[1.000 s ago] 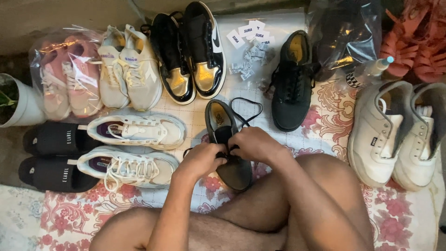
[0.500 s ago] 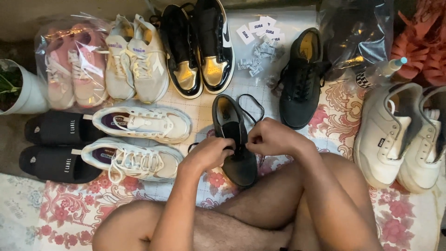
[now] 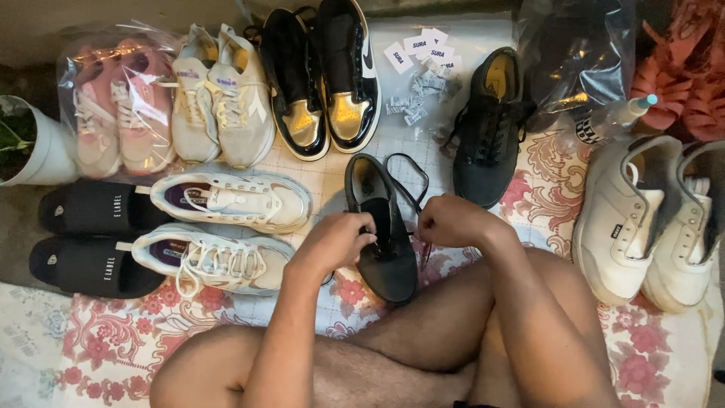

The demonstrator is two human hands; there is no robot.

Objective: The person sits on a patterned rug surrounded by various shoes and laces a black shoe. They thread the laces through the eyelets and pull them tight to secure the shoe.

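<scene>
A person sits cross-legged at the bottom of the frame on a floral cloth (image 3: 106, 347), both hands meeting at centre over a single black sneaker (image 3: 384, 227) lying toe toward the viewer. The left hand (image 3: 340, 238) is closed with its fingers pinched on the black lace (image 3: 408, 177) at the shoe's tongue; the right hand (image 3: 445, 221) is a closed fist just beside it, gripping lace as well. A loop of lace trails above the shoe toward the top of the frame. Its partner, a second black sneaker (image 3: 491, 132), lies well apart at upper right of centre. Shoes ring the hands on every side. At upper left, one pair of pink sneakers (image 3: 113, 121) sits sealed in a clear plastic bag. Next to it stand one pair of cream sneakers (image 3: 223, 98), then one pair of black high-tops with shiny gold toes (image 3: 325, 83). At left, two black slides (image 3: 91, 234) lie beside two white running shoes (image 3: 226, 230). At right sits one pair of white low sneakers (image 3: 649, 219). Several small white rectangular paper tags (image 3: 419, 53) are scattered at top centre. A dark plastic bag (image 3: 574, 60) fills the upper right, with a clear spray bottle (image 3: 612, 121) below it. A white pot (image 3: 34, 143) sits at the far left edge.
</scene>
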